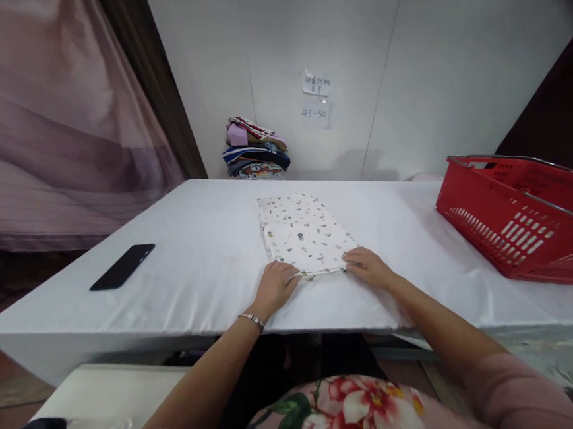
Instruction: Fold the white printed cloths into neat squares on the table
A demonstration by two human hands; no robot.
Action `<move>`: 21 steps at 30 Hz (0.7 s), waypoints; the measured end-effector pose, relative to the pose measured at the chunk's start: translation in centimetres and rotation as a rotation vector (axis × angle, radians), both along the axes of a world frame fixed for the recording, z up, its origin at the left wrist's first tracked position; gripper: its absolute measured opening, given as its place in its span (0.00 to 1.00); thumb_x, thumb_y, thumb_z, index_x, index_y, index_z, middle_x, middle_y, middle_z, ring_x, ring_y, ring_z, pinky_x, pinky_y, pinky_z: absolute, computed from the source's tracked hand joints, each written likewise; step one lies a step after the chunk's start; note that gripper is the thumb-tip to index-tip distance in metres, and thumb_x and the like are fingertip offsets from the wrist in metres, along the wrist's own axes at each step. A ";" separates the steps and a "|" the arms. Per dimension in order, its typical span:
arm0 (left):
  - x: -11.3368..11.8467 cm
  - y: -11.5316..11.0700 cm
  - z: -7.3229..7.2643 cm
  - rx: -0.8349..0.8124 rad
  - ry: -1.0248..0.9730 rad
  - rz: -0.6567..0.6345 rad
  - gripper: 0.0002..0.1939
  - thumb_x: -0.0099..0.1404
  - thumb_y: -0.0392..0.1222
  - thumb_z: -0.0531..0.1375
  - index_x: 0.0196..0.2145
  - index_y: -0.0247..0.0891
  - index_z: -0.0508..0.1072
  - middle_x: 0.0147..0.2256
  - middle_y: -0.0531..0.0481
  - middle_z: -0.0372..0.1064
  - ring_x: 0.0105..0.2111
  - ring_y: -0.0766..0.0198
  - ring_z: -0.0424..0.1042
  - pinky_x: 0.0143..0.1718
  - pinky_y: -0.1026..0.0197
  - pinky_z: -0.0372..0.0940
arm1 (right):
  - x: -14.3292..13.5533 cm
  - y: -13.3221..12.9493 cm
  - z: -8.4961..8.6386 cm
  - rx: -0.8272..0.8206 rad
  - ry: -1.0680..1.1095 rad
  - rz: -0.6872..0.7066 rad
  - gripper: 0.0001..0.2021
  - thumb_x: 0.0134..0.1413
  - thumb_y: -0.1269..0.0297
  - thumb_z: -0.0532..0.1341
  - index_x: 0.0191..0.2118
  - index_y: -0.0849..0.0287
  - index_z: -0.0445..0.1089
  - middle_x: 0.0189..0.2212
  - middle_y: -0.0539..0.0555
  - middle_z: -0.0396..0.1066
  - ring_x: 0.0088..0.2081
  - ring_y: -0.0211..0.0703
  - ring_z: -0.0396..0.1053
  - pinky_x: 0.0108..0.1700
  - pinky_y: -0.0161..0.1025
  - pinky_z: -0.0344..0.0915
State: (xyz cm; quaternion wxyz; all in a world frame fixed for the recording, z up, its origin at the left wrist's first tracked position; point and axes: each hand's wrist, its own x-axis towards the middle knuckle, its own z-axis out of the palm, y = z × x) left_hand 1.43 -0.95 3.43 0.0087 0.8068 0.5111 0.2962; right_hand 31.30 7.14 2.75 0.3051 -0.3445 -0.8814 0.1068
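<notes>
A white cloth with a small scattered print (302,233) lies folded flat in the middle of the white-covered table. At its near left corner, my left hand (276,285) has its thumb and fingers closed on the edge. My right hand (368,266) grips the near right corner in the same way, fingers on top and thumb below. Between the two hands the near edge shows more than one layer. What kind of cloth piece it is, I cannot make out.
Far back against the wall stands a stack of folded clothes (256,152). A red basket (515,223) with metal handles occupies the table's right side. On the left lies a black phone (122,267). Paper notes (316,100) are taped to the wall. A pale stool-like surface (117,393) is below left.
</notes>
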 end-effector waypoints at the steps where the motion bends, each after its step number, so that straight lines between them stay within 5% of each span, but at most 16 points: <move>1: 0.0 0.0 -0.1 -0.011 -0.019 0.008 0.10 0.65 0.45 0.53 0.37 0.42 0.73 0.38 0.50 0.72 0.40 0.62 0.67 0.45 0.54 0.57 | 0.0 0.0 -0.1 -0.004 -0.005 -0.002 0.10 0.54 0.63 0.58 0.42 0.53 0.73 0.41 0.55 0.72 0.45 0.47 0.68 0.47 0.48 0.65; 11: 1.6 0.3 0.4 -0.073 -0.066 0.137 0.10 0.64 0.42 0.53 0.31 0.43 0.74 0.34 0.52 0.71 0.37 0.63 0.66 0.43 0.55 0.56 | -0.5 -0.2 -1.8 0.110 0.083 -0.035 0.10 0.60 0.66 0.53 0.40 0.55 0.71 0.39 0.55 0.72 0.42 0.46 0.68 0.44 0.48 0.66; 21: 2.1 -0.3 0.5 -0.031 -0.039 0.146 0.09 0.63 0.38 0.54 0.30 0.40 0.73 0.33 0.51 0.71 0.37 0.62 0.66 0.44 0.54 0.56 | -0.7 -1.1 -1.3 0.138 0.081 0.000 0.09 0.59 0.67 0.53 0.41 0.55 0.69 0.41 0.56 0.71 0.45 0.46 0.67 0.46 0.49 0.65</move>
